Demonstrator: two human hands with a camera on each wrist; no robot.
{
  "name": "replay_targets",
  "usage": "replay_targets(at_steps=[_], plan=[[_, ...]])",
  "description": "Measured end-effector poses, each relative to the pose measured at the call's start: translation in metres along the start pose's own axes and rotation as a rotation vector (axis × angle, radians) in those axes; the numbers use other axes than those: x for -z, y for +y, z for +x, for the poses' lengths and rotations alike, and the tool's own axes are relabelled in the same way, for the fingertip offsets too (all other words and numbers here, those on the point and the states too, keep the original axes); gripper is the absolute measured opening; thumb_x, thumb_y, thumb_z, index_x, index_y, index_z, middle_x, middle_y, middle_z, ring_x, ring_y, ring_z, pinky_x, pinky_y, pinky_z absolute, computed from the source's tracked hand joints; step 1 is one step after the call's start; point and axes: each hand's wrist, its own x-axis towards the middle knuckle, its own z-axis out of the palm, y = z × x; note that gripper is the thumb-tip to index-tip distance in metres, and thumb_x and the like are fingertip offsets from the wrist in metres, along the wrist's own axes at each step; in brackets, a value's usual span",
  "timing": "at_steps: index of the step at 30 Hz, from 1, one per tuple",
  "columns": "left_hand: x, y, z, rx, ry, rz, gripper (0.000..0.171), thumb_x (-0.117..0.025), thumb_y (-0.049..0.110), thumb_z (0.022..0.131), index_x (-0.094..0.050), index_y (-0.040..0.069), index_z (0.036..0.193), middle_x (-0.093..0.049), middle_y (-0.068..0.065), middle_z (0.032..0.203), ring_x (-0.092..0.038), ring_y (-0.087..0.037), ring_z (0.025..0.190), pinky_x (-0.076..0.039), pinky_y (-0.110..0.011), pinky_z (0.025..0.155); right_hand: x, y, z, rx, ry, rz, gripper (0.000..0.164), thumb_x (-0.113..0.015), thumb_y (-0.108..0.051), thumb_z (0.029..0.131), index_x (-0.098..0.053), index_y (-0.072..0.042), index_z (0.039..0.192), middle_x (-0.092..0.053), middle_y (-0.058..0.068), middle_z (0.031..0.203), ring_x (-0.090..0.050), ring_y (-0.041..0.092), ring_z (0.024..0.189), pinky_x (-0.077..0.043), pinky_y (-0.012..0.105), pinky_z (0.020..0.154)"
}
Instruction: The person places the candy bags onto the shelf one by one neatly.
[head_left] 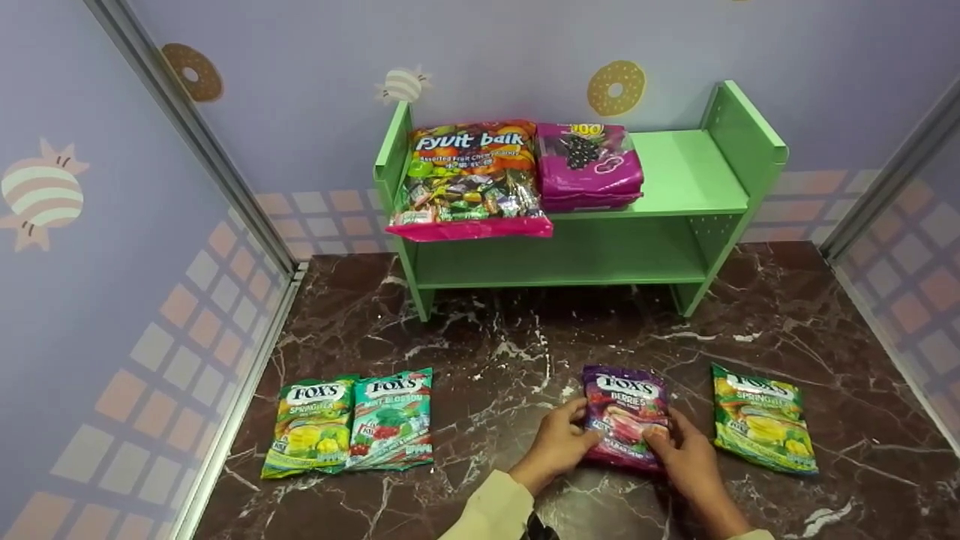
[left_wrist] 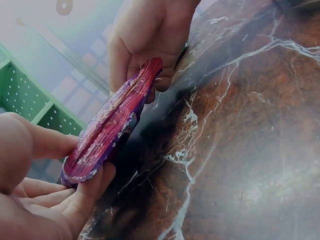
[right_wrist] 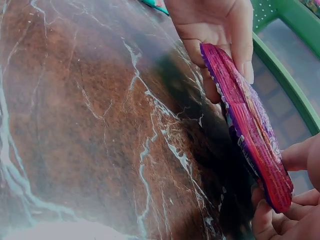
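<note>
Both hands hold a purple Fox's Berries candy bag [head_left: 624, 412] by its two side edges, above the marble surface. The left hand [head_left: 559, 442] pinches its left edge with thumb and fingers. On the opposite edge, the right hand [head_left: 690, 457] grips with its thumb on the front. Seen in the left wrist view, the bag's pink-purple bottom end [left_wrist: 110, 125] is lifted off the surface, a dark shadow beneath. A green-yellow Fox's Spring Tea bag [head_left: 763, 420] lies just right of the right hand.
Left lie another Spring Tea bag [head_left: 309, 429] and a teal Fox's Mint Blossom bag [head_left: 391, 421], side by side. Behind stands a green two-tier shelf [head_left: 690, 172]; its top bears a Fyvit Baik candy bag [head_left: 472, 180] and a magenta packet [head_left: 589, 169]. Patterned walls [head_left: 315, 97] enclose the marble surface [head_left: 495, 337].
</note>
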Motion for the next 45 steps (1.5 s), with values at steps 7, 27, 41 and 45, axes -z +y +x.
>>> replay_targets(at_steps=[7, 27, 41, 45], plan=[[0.001, 0.009, -0.002, -0.069, 0.004, 0.059, 0.060, -0.073, 0.007, 0.081, -0.051, 0.003, 0.137, -0.062, -0.021, 0.126, -0.059, -0.006, 0.077, -0.051, -0.017, 0.063, 0.002, -0.004, -0.003, -0.003, -0.026, 0.066, 0.087, -0.068, -0.040, 0.089, -0.023, -0.002, 0.153, -0.048, 0.029, 0.140, -0.057, 0.032, 0.119, -0.050, 0.024, 0.086], [0.007, 0.038, -0.007, -0.158, -0.028, -0.142, 0.066, -0.074, 0.011, 0.083, -0.047, 0.010, 0.143, -0.054, -0.022, 0.138, -0.064, -0.006, 0.087, -0.054, -0.017, 0.078, 0.010, -0.022, -0.014, 0.020, 0.054, 0.721, 0.073, -0.064, -0.012, 0.093, -0.026, -0.023, 0.155, -0.029, 0.005, 0.159, -0.052, -0.011, 0.111, -0.052, 0.013, 0.084], [0.018, 0.051, -0.009, -0.268, -0.101, -0.259, 0.053, -0.056, 0.019, 0.098, -0.040, 0.004, 0.146, -0.052, -0.020, 0.142, -0.066, -0.026, 0.106, -0.056, -0.024, 0.085, 0.025, -0.041, -0.016, 0.193, 0.088, 1.025, 0.070, -0.053, 0.008, 0.094, -0.023, -0.010, 0.155, -0.045, -0.010, 0.142, -0.055, 0.001, 0.118, -0.052, 0.017, 0.091], [0.021, 0.049, -0.011, -0.250, -0.114, -0.295, 0.051, -0.052, 0.018, 0.100, -0.039, 0.002, 0.147, -0.052, -0.022, 0.141, -0.069, -0.025, 0.090, -0.060, -0.038, 0.075, 0.034, -0.047, -0.014, 0.213, 0.091, 1.042, 0.068, -0.052, 0.006, 0.095, -0.024, -0.011, 0.154, -0.047, -0.006, 0.139, -0.056, 0.004, 0.114, -0.053, 0.018, 0.088]])
